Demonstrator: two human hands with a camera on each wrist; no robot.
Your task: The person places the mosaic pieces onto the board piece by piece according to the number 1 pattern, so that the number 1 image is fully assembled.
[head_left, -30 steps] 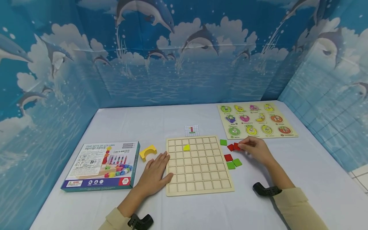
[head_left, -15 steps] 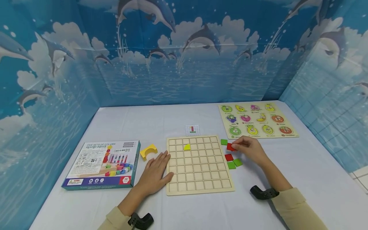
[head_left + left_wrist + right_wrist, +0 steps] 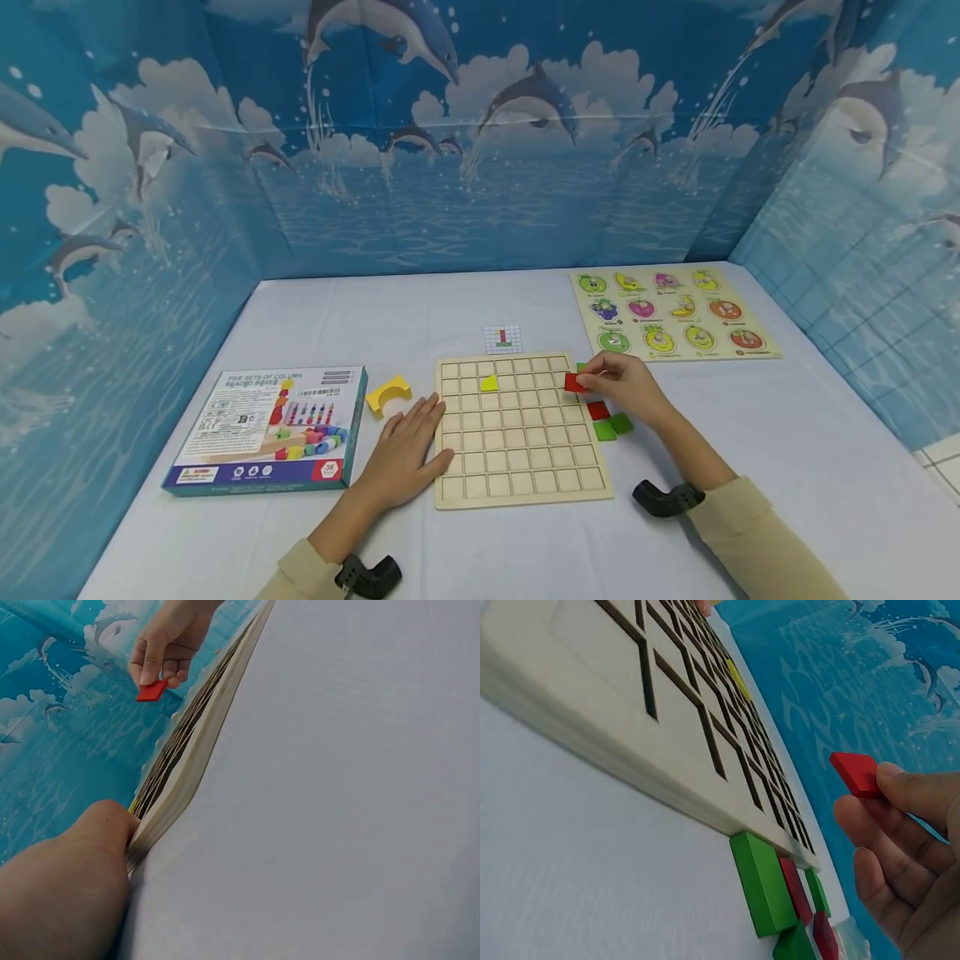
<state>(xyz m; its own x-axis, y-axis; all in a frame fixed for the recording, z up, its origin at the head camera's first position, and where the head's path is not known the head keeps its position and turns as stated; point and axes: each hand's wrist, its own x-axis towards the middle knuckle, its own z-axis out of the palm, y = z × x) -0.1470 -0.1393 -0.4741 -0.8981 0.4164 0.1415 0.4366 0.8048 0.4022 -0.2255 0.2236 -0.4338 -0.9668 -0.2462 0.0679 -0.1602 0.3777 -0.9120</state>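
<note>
My right hand pinches a red square tile between thumb and fingers, over the right edge of the wooden grid board. In the right wrist view that red tile is raised above the board. My left hand lies with straight fingers along the board's left edge, its thumb at the rim. A yellow tile sits in a cell near the board's upper left. Beside the right edge lie a red tile and green tiles; another red tile is hidden from the head view.
Behind the board lies a small card with a coloured grid pattern. A yellow arch block and a flat toy box stand to the left. At the back right is a fruit picture board. A dolphin-print curtain encloses the table.
My right hand has moved left from the loose tiles, carrying the red tile to the board's right edge. My left hand has stayed in place.
</note>
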